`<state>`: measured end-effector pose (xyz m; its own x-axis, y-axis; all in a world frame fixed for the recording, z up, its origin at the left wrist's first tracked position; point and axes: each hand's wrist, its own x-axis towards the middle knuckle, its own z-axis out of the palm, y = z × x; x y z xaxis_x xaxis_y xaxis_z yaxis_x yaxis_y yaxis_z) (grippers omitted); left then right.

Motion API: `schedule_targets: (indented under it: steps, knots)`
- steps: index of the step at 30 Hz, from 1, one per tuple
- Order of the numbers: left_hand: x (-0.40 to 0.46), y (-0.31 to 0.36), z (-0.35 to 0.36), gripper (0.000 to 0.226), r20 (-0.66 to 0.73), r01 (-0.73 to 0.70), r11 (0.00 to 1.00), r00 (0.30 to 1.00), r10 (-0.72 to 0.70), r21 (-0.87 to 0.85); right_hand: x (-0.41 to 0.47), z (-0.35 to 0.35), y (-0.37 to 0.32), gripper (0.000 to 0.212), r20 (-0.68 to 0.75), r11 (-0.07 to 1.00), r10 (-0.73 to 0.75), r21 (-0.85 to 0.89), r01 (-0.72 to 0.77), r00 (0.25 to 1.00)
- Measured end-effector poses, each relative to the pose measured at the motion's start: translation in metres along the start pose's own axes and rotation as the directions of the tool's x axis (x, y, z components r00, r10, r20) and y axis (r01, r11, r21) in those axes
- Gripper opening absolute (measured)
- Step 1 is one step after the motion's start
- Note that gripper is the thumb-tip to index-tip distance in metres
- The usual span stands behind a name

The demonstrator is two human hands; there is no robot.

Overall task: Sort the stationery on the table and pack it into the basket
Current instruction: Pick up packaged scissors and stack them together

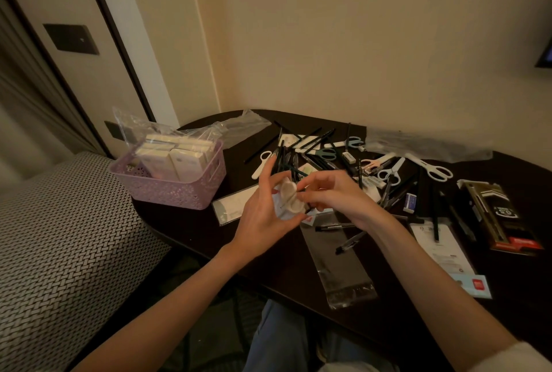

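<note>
Both hands meet above the dark table [185,228] on a small white item in clear wrapping [289,197]. My left hand [263,213] cups it from below with curled fingers, index finger raised. My right hand [331,197] pinches its right edge. What the item is I cannot tell. The lilac lattice basket [176,189] stands at the table's left end, holding cream boxes [173,156] inside a clear bag. A heap of black pens and pencils [301,153] lies behind my hands. Several scissors [388,173] and white erasers [348,157] are scattered to the right.
Empty clear sleeves [337,264] and loose pens [334,227] lie under my right wrist. A flat card package [231,204] sits beside the basket. Black-and-gold boxes [493,213] and a paper card [445,252] fill the right end. A woven-pattern seat [59,237] borders the table's left.
</note>
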<state>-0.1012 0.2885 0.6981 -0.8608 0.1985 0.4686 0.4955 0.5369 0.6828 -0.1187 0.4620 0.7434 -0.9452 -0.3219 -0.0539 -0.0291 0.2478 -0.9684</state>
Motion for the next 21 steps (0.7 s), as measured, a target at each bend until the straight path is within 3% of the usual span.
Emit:
schedule_targets:
  steps: [7, 12, 15, 18, 21]
  knots:
    - [-0.001, -0.008, -0.002, 0.109, -0.101, 0.013, 1.000, 0.995, -0.013, -0.004, 0.006, 0.001, 0.005, 0.017, 0.051, 0.997, -0.054, -0.045, 0.056, 0.997]
    - [-0.002, -0.012, -0.005, 0.106, -0.182, 0.038, 0.999, 0.983, -0.037, 0.000, 0.003, 0.002, 0.006, 0.028, 0.185, 0.993, -0.110, -0.011, 0.114, 0.977]
    - [-0.002, -0.012, -0.004, 0.101, -0.195, 0.054, 0.998, 0.980, -0.051, 0.012, 0.007, 0.014, 0.007, 0.023, 0.052, 0.951, -0.254, -0.171, 0.259, 0.966]
    - [-0.001, -0.016, -0.002, 0.100, -0.168, 0.048, 0.997, 0.985, -0.037, 0.058, 0.017, 0.025, 0.009, 0.012, -0.106, 0.868, -0.372, -0.393, 0.304, 0.922]
    - [0.001, -0.024, -0.007, 0.103, -0.091, 0.047, 0.998, 0.995, -0.043, 0.035, 0.023, 0.029, 0.008, 0.010, -0.172, 0.855, -0.403, -0.420, 0.304, 0.899]
